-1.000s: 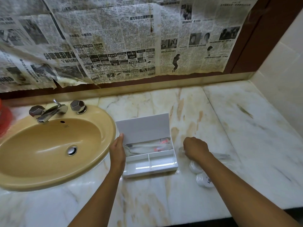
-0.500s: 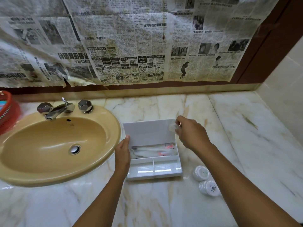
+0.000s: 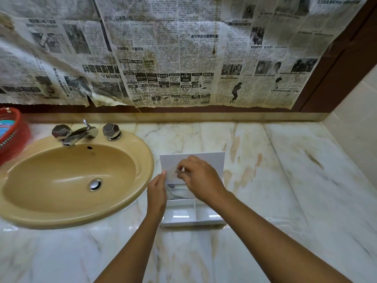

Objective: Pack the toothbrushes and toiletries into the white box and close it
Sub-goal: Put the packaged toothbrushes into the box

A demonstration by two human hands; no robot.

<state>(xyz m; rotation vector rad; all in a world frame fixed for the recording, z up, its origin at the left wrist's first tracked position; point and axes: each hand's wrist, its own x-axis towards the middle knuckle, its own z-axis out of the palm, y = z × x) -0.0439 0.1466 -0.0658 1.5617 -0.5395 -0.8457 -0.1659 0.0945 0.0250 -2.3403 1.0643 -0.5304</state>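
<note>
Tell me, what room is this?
Most likely a bathroom: a tan sink with a chrome tap is set in a marble counter, and the mirror space is covered with newspaper.

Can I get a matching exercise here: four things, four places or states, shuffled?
Things:
1. sink
2. red basket
3. box lid
4. right hand

Places or states:
A. propped upright at the box's back
B. far left edge of the counter
C. pinching a clear packet over the box
D. set into the counter, left of the box

Pairs: 1-D, 2-B, 3-A, 4-C
</note>
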